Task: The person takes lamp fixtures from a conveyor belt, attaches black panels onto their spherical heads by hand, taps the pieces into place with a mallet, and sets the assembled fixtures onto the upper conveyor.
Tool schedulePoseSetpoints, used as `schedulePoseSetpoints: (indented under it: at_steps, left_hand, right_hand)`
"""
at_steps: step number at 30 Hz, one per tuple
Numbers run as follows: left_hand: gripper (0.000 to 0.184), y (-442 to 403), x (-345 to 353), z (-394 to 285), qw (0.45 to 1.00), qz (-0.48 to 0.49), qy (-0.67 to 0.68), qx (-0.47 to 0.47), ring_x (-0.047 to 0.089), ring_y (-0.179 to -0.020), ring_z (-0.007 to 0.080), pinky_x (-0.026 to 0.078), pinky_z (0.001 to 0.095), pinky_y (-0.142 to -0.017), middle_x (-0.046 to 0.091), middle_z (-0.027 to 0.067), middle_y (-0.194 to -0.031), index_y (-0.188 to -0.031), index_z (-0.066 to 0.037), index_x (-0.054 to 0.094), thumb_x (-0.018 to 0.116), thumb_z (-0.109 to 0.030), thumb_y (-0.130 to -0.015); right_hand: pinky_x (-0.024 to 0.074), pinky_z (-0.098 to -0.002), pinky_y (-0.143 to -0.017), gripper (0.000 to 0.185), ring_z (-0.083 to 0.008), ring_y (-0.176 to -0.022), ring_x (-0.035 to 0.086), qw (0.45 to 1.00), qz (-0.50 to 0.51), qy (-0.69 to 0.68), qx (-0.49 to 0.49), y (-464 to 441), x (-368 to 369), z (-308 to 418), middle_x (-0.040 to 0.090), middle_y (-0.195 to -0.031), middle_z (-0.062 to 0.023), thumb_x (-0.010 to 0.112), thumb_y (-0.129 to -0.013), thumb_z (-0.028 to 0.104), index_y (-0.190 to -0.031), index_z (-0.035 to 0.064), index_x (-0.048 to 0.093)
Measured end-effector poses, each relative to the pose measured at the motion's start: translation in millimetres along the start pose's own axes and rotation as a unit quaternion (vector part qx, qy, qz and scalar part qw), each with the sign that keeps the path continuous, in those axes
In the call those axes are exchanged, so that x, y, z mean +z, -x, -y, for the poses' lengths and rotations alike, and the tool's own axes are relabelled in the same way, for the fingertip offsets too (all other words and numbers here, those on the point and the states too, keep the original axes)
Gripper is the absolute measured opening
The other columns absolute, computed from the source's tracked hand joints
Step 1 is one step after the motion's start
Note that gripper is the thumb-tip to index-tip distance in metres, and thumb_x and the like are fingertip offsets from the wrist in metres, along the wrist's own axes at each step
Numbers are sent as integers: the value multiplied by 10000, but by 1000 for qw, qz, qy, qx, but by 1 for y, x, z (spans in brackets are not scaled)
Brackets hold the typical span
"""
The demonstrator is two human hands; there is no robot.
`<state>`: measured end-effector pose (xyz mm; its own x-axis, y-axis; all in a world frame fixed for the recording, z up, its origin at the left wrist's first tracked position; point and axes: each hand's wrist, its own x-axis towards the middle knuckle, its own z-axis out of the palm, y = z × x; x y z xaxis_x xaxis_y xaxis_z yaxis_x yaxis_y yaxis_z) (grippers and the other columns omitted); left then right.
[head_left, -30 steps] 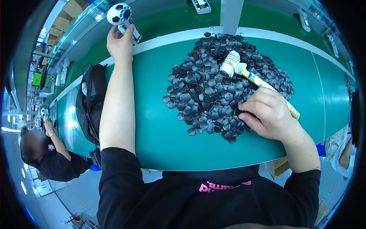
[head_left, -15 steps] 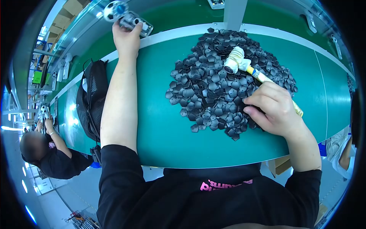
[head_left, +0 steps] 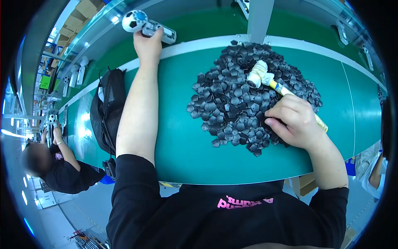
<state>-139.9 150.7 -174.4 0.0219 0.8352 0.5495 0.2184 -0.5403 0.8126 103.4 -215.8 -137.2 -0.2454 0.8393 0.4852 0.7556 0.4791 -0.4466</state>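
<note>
My left hand (head_left: 148, 43) reaches over the far rail and grips a device (head_left: 166, 35) with a pale, oblong body and a black-and-white football-patterned ball (head_left: 134, 20) at its left end. Across the green worktop lies a heap of dark pentagonal pieces (head_left: 232, 95). On top of the heap rests a mallet (head_left: 258, 74), its head wrapped in whitish material, its yellowish handle pointing toward the lower right. At the heap's right side my right hand (head_left: 296, 120) is closed, thumb and fingers together over the handle; whatever it pinches is hidden.
A black mesh bag (head_left: 108, 108) with a cable lies left of my left forearm. Further left, a co-worker (head_left: 62, 166) handles another ball-ended device (head_left: 52, 119). More devices (head_left: 342, 33) lie on the green strip beyond the rail. A metal post (head_left: 260, 20) stands behind the heap.
My left hand has moved to the right along the far strip with the device, which now lies more sideways. My right hand stays beside the heap in nearly the same pose.
</note>
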Motion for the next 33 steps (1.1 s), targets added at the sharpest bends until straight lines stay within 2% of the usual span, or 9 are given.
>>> schedulePoseSetpoints:
  at_steps: [8,11,15,19,22,23,27,31,33]
  left_hand:
    - [547,-6,42,-23,993,73,-80,-45,680,-980,228,533,353,-867,699,140,-1067,-1194,44,553,793,-187,-760]
    - [554,-1,48,-8,985,159,45,-39,685,-977,226,533,349,-861,704,136,-1060,-1245,40,528,759,-165,-785]
    - [502,2,43,13,968,163,172,-78,690,-964,213,535,341,-851,714,117,-1048,-1246,19,565,747,-158,-813]
    - [428,0,52,4,967,204,144,-52,692,-952,200,538,337,-839,722,109,-1033,-1169,7,624,774,-203,-827]
    - [432,15,52,-23,969,233,-86,-8,687,-935,179,542,345,-829,723,106,-1005,-1092,6,658,816,-283,-813]
    - [432,14,53,-21,968,236,-86,-11,687,-935,179,542,345,-829,723,106,-1005,-1092,6,658,816,-283,-813]
    - [479,13,49,-2,974,223,-15,-16,685,-933,177,544,349,-821,723,108,-990,-1071,13,654,841,-324,-785]
    - [467,-3,30,1,990,133,-49,14,687,-913,188,547,343,-808,716,106,-989,-1094,14,648,832,-285,-786]
    - [429,-17,16,16,998,45,26,-22,684,-936,205,550,344,-820,701,119,-1019,-1125,21,625,801,-192,-798]
  right_hand:
    - [492,-366,-593,152,-254,-649,627,999,-34,15,-17,1,-8,-13,657,-756,-75,798,-736,37,-838,44,686]
    - [484,-363,-581,160,-248,-646,626,999,-43,21,-21,0,-13,-14,659,-756,-71,796,-736,35,-845,45,680]
    - [474,-360,-569,173,-242,-635,620,999,-30,-3,-24,2,-4,-11,660,-756,-67,793,-735,28,-856,46,671]
    - [470,-358,-561,179,-242,-625,614,999,-34,1,-35,-1,-3,-15,661,-756,-68,790,-733,22,-862,45,667]
    - [468,-356,-559,181,-242,-621,612,999,-29,0,-32,1,-6,-16,662,-757,-71,789,-733,18,-864,44,667]
    - [468,-353,-558,181,-241,-620,612,999,-27,0,-33,1,-7,-16,663,-758,-72,788,-734,17,-865,42,666]
    - [468,-349,-556,184,-239,-618,611,999,-24,0,-31,2,-10,-15,665,-760,-74,789,-733,14,-867,39,665]
    - [468,-347,-555,187,-238,-615,607,999,-31,6,-37,3,-11,-14,668,-762,-75,791,-731,11,-868,37,666]
    - [467,-347,-554,188,-238,-614,606,998,-39,13,-43,1,-13,-15,669,-762,-76,791,-731,10,-869,36,666]
